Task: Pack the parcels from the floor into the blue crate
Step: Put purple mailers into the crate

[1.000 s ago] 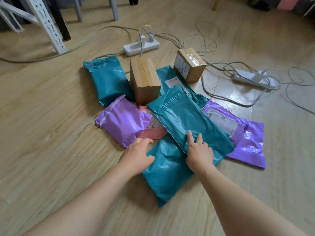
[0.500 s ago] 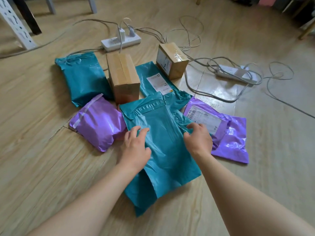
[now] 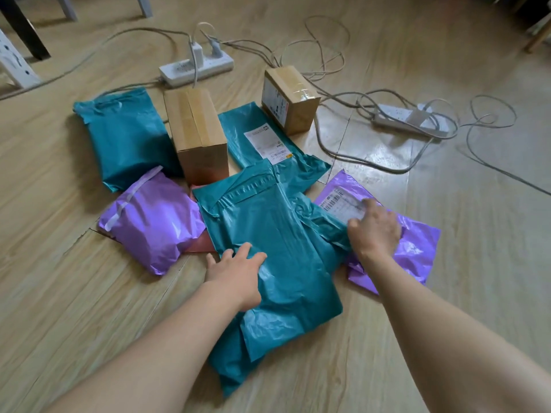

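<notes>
Several parcels lie in a heap on the wood floor. A large teal mailer [image 3: 268, 234] tops the pile, over another teal one [image 3: 238, 359]. My left hand [image 3: 238, 272] rests flat on its left edge, fingers spread. My right hand [image 3: 374, 231] is curled at the teal mailer's right edge, over a purple mailer [image 3: 417, 248] with a label; whether it grips anything is unclear. Around these lie a second purple mailer [image 3: 152, 222], a pink one [image 3: 201, 247] mostly hidden, two more teal mailers [image 3: 125, 135] [image 3: 253, 126] and two cardboard boxes [image 3: 196, 132] [image 3: 290, 99]. No blue crate is in view.
A white power strip [image 3: 196, 67] with plugs lies behind the parcels. A second strip [image 3: 408, 120] with tangled cables lies at the right. Furniture legs [image 3: 24, 28] stand at the top left.
My right hand has moved from the top of the teal mailer to its right edge, over the purple mailer. My left hand has slid onto the teal mailer's left side.
</notes>
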{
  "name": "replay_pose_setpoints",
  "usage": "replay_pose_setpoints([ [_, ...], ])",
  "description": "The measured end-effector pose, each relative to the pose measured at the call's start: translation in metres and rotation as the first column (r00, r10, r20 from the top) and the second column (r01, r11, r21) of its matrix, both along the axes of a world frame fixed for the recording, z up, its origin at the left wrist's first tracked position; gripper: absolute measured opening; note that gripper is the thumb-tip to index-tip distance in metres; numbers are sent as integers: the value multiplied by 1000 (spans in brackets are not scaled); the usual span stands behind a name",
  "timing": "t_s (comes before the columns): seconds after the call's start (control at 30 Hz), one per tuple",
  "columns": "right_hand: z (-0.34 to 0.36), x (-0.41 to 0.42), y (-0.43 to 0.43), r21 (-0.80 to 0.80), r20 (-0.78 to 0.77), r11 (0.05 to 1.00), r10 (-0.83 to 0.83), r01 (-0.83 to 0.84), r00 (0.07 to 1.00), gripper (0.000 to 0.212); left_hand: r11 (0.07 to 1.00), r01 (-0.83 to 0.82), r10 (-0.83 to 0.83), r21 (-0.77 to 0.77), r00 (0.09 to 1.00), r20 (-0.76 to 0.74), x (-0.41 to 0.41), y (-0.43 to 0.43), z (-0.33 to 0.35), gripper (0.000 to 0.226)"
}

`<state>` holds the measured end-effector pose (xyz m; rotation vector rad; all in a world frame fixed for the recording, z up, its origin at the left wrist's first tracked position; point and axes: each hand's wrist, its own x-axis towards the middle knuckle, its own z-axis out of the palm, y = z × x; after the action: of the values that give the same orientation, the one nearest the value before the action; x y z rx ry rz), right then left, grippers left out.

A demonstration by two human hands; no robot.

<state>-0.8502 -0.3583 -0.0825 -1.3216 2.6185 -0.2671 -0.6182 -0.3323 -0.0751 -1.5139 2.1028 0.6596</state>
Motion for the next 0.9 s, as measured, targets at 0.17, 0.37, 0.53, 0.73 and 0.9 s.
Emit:
replay_pose_setpoints([
  [0.17,-13,-24,21,359,269,866,-453,348,850,119,1000,-7,7,-8,1000,19,-6,0,-3,75],
  [0.37,-30,-7,33,167,427,880,-471,445,772,55,998,-6,5,59,1000,29,-5,1,-1,85],
  [0.53,0,7,50,-175,266,856,-434,486,861,29,997,-74,71,-20,991,-112,1,4,5,77],
  [0.73,68,49,29,-445,154,846,-251,294,956,27,865,-497,328,-67,662,-673,3,8,35,62],
  [0.9,114,104,18,-578,-79,816,-19,-30,997,21,601,-705,646,376,151,-748,37,-13,80,64],
])
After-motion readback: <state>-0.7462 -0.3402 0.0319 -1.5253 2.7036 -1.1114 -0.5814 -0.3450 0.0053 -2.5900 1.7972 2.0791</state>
